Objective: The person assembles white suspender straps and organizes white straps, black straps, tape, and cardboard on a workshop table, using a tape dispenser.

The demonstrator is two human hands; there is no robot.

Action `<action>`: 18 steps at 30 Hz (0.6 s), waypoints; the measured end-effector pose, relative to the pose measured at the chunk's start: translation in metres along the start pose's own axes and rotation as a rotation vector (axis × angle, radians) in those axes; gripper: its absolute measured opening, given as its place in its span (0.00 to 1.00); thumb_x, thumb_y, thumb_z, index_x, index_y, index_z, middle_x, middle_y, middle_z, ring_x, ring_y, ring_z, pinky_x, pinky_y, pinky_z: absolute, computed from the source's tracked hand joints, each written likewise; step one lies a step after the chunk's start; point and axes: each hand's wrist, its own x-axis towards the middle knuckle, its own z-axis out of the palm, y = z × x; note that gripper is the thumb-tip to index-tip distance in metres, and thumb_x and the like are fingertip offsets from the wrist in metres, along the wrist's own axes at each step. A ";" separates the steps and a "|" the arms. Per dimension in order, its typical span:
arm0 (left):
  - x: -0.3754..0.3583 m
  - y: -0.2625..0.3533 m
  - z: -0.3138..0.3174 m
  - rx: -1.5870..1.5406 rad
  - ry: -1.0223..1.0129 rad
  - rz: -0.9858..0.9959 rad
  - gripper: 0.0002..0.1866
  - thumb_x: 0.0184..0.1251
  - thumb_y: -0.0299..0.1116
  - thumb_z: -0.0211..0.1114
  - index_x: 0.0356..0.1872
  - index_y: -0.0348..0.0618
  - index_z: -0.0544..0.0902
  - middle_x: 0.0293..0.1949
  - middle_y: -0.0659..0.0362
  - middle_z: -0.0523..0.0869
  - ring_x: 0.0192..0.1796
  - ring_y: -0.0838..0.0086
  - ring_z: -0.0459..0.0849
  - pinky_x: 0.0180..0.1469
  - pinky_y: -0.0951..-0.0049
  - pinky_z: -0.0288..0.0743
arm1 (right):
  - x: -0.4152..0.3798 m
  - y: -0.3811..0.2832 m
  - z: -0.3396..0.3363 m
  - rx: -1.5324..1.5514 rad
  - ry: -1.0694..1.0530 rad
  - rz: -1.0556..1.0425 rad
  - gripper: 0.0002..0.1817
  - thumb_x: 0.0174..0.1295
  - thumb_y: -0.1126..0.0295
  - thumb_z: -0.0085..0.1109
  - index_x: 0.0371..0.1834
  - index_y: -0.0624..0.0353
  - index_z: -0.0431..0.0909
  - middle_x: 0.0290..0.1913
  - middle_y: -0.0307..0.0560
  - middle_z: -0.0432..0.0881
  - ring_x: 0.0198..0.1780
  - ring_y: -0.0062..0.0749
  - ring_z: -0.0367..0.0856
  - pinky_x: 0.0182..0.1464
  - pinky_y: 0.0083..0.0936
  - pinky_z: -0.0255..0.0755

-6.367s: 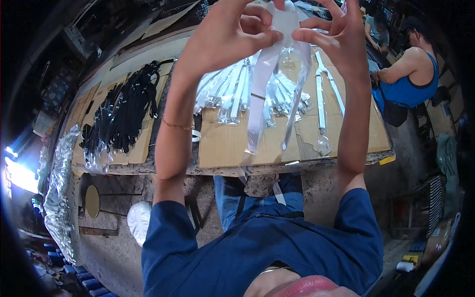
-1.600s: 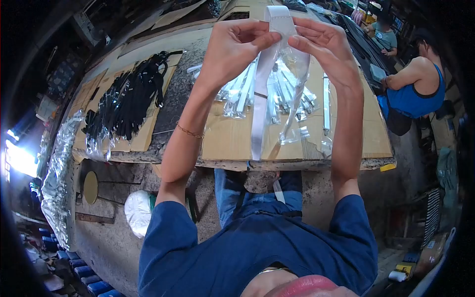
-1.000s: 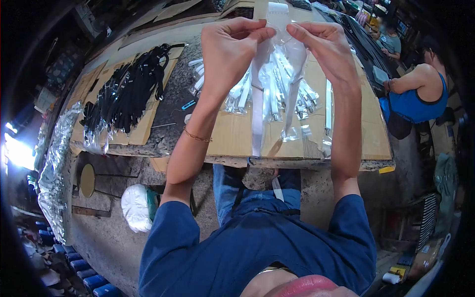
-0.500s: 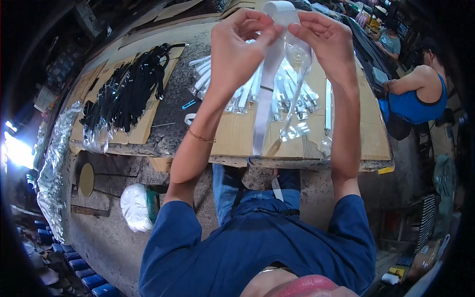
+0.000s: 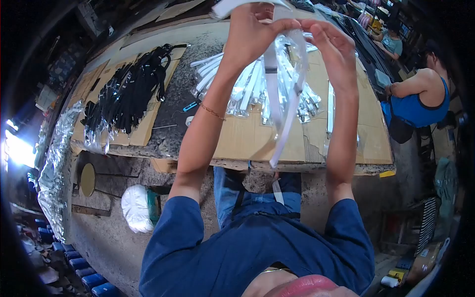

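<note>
Both of my hands are raised over the table, close together. A white strap (image 5: 273, 96) hangs from them in two lengths, with a dark band across one length. My left hand (image 5: 251, 39) is closed on the strap, and a wide loop of it sticks out to the left above the knuckles. My right hand (image 5: 337, 52) pinches the strap's upper part by the left fingertips; the exact grip is partly hidden. Beneath them, a fanned pile of white straps in clear plastic sleeves (image 5: 242, 94) lies on cardboard (image 5: 237, 136). One more sleeved strap (image 5: 330, 106) lies beside my right forearm.
Black straps (image 5: 131, 94) are heaped on cardboard at the left. A small blue tool (image 5: 189, 106) and a thin rod (image 5: 165, 126) lie between the piles. A white bundle (image 5: 137, 208) stands below the table. A co-worker in a blue top (image 5: 425, 111) sits at the right.
My left hand has moved right and turned, swinging the loop to the left. The hanging lengths have shifted right and spread apart. The clear plastic between my hands no longer shows clearly.
</note>
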 end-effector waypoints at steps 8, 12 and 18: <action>0.023 0.000 0.010 -0.063 -0.057 0.244 0.11 0.62 0.29 0.69 0.41 0.31 0.84 0.28 0.58 0.86 0.31 0.81 0.83 0.33 0.79 0.75 | 0.030 -0.023 0.015 -0.412 0.154 -0.402 0.16 0.60 0.71 0.67 0.50 0.64 0.82 0.48 0.47 0.86 0.43 0.25 0.84 0.46 0.21 0.77; 0.019 0.002 0.006 -0.134 -0.045 0.133 0.12 0.63 0.25 0.63 0.46 0.31 0.84 0.29 0.63 0.87 0.29 0.83 0.80 0.33 0.83 0.73 | 0.050 -0.053 0.005 -0.343 -0.087 -0.288 0.13 0.58 0.79 0.62 0.46 0.67 0.82 0.44 0.45 0.87 0.39 0.24 0.84 0.44 0.19 0.76; -0.012 -0.031 -0.012 -0.282 -0.238 0.095 0.24 0.67 0.29 0.67 0.63 0.34 0.74 0.49 0.52 0.87 0.48 0.70 0.86 0.53 0.68 0.82 | 0.089 -0.027 -0.003 0.121 -0.216 0.128 0.12 0.70 0.68 0.55 0.42 0.67 0.82 0.36 0.47 0.86 0.35 0.28 0.85 0.41 0.21 0.78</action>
